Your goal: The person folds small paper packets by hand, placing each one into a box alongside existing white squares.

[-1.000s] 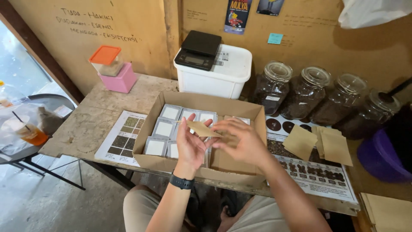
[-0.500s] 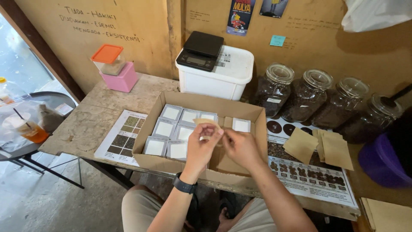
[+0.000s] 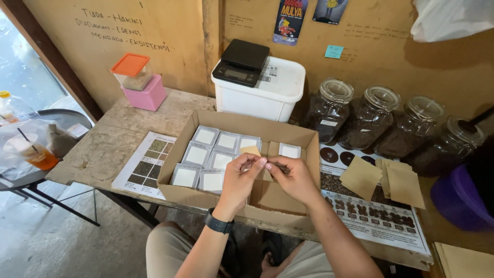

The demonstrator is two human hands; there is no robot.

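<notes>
Centre of frame: left hand (image 3: 241,180) and right hand (image 3: 293,179) pinch a small tan paper sachet (image 3: 251,151) over the cardboard box (image 3: 177,191) on the counter (image 3: 110,149). Light, limp, crushable; best held by its edges. Since the earlier frame the sachet has turned upright.

Plywood wall (image 3: 170,31) behind a worn grey worktop (image 3: 103,149). Concrete floor (image 3: 56,247) below. Daylight enters at left, beside a round side table (image 3: 67,121).
</notes>
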